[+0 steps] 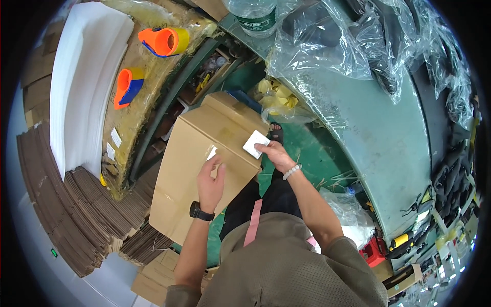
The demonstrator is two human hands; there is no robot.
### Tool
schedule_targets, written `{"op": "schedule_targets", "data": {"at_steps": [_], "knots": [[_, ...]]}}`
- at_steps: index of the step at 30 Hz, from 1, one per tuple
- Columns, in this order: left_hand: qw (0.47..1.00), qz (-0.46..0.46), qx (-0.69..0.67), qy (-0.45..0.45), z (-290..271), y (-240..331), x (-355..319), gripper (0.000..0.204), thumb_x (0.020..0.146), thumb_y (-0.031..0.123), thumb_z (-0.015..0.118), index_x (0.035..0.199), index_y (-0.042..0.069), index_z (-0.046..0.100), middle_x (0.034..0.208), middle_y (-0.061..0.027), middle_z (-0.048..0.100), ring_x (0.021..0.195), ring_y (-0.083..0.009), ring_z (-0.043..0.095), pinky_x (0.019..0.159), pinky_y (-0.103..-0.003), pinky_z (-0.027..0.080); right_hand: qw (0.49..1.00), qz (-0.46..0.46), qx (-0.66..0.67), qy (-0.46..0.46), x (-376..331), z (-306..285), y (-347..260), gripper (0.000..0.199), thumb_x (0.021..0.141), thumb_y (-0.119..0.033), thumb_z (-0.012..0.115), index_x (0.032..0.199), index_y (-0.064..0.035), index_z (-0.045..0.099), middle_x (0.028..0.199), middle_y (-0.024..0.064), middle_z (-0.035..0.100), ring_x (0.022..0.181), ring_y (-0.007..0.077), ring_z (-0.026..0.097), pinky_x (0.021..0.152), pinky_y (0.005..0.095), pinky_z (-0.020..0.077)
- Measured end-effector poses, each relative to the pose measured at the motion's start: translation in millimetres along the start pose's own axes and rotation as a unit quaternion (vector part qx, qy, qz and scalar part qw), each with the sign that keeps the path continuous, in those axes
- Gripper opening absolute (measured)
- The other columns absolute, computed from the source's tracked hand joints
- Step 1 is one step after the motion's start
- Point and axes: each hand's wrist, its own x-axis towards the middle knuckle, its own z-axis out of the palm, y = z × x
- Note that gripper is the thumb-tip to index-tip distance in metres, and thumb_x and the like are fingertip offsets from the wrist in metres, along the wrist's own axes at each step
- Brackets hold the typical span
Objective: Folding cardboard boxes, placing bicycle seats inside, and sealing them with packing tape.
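A large brown cardboard box stands tilted across the view in front of me, its top flaps folded down and shiny tape along it. My right hand pinches a small white square of paper, possibly a stack of labels, over the box's right edge. On the box's near face rests a small white label. Just below that label is my left hand, its thumb apart from the fingers and nothing seen between them. Whether the fingertips touch the label, I cannot tell.
Left of the box, a worn bench carries two orange tape dispensers and white foam sheets. Flattened cartons are stacked below. At right, a green table bears clear plastic bags and a water bottle.
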Motion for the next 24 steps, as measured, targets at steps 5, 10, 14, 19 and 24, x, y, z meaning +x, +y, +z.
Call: {"op": "schedule_targets", "data": {"at_steps": [5,10,14,19,24], "knots": [[0.995,-0.090,-0.029,-0.025,-4.2,-23.8,-32.6,0.019,0.093,0.011,0.063,0.107,-0.002,0.066,0.099,-0.0148,0.068,0.091,-0.0224,0.065,0.083,-0.032,0.050,0.995,-0.010,-0.094,-0.017,0.6,10.3,30.3,0.043,0.093,-0.025,0.068,0.125,0.0030,0.059,0.114,0.0070,0.067,0.103,0.0135,0.061,0.093,0.0298,0.0458],[0.997,-0.072,-0.023,0.031,-17.1,-42.2,-72.0,0.014,0.094,0.009,0.061,0.101,-0.002,0.066,0.096,-0.0128,0.067,0.086,-0.0216,0.064,0.079,-0.032,0.051,0.939,-0.140,-0.290,0.124,10.6,15.9,10.0,0.074,0.094,-0.039,0.065,0.146,0.0035,0.033,0.142,0.0198,0.046,0.128,0.0272,0.047,0.107,0.0363,0.0387],[0.986,-0.110,-0.039,0.123,-41.7,-86.7,-120.9,0.014,0.095,0.009,0.060,0.102,-0.001,0.066,0.096,-0.0109,0.067,0.086,-0.0200,0.064,0.078,-0.031,0.051,0.856,-0.102,-0.507,0.018,58.3,50.6,19.8,0.084,0.096,-0.060,0.046,0.145,0.0072,0.034,0.149,0.0242,0.038,0.141,0.0344,0.033,0.117,0.0392,0.0255],[0.921,-0.259,-0.046,0.286,-86.2,-226.2,-235.0,0.016,0.097,0.008,0.057,0.107,-0.002,0.065,0.098,-0.0106,0.068,0.088,-0.0173,0.063,0.079,-0.029,0.051,0.824,-0.112,-0.552,0.066,107.7,11.2,36.5,0.067,0.099,-0.055,0.041,0.131,0.0022,0.054,0.135,0.0216,0.055,0.129,0.0343,0.049,0.110,0.0391,0.0351],[0.848,-0.359,0.093,0.378,-137.4,-373.7,-327.0,0.045,0.090,0.026,0.067,0.119,-0.008,0.060,0.112,-0.0231,0.066,0.104,-0.0343,0.063,0.094,-0.042,0.049,0.662,-0.323,-0.675,0.042,113.2,-104.4,-24.2,0.033,0.099,-0.032,0.049,0.091,-0.0050,0.065,0.084,0.0109,0.064,0.078,0.0250,0.058,0.077,0.0375,0.0498]]}}
